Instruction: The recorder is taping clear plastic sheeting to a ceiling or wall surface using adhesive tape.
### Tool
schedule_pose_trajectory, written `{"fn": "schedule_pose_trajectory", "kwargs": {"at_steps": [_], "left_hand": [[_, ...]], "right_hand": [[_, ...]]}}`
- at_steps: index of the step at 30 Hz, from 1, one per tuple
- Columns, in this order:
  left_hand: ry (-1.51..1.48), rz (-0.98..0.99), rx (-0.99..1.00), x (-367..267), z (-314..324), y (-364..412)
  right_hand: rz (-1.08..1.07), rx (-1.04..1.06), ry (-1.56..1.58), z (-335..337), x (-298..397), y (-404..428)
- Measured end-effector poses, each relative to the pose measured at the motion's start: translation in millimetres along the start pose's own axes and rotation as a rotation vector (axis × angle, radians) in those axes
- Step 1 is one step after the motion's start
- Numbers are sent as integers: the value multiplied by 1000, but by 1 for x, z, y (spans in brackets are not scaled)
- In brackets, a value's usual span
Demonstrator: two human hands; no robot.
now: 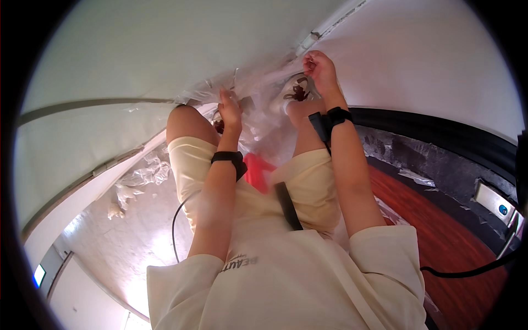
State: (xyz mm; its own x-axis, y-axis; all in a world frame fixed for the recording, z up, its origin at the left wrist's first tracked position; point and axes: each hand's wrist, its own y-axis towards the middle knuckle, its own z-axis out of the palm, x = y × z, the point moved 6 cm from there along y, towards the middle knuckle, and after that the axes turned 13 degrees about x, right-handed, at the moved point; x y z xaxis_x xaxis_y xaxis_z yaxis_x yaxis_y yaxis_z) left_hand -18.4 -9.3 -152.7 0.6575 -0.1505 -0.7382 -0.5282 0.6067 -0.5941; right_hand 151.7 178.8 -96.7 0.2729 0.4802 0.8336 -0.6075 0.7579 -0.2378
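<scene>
My left hand is between my knees, thumb up and fingers bent, against crumpled clear plastic film. Blur and the see-through film hide whether the fingers grip it. Farther forward and to the right, my right hand is raised with its fingers curled, close to the seam between two white panels. Whether anything thin is pinched in it cannot be made out. The film spreads between my legs and around my shoes. Below it, between my thighs, lies a red piece of material.
White panels rise close in front. More crumpled plastic lies on the pale floor at left. At right are a reddish wood-grain surface, a black curved edge and a metal plate. A black cable runs by my right sleeve.
</scene>
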Motion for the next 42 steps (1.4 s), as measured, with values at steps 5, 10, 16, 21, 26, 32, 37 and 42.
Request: {"fn": "schedule_pose_trajectory", "kwargs": {"at_steps": [5,10,16,21,26,32,37,42], "left_hand": [[54,25,23,-3,3,-3],[28,10,51,-1,2,-1],[41,20,67,2,-1,2],[19,-1,34,3,-1,2],[46,28,70,1,0,4],[62,26,68,0,-1,3],[118,21,63,-3,2,0],[40,12,58,1,1,1]], "right_hand": [[1,-21,-438,2,-2,1],[2,-163,-487,2,-2,0],[-61,-153,-530,11,3,-2],[-188,-171,-722,18,2,1],[-57,-317,-1046,0,0,4],[-288,-471,-1205,17,17,5],[-317,-513,-1085,14,17,10],[-334,-544,-1106,14,18,10]]}}
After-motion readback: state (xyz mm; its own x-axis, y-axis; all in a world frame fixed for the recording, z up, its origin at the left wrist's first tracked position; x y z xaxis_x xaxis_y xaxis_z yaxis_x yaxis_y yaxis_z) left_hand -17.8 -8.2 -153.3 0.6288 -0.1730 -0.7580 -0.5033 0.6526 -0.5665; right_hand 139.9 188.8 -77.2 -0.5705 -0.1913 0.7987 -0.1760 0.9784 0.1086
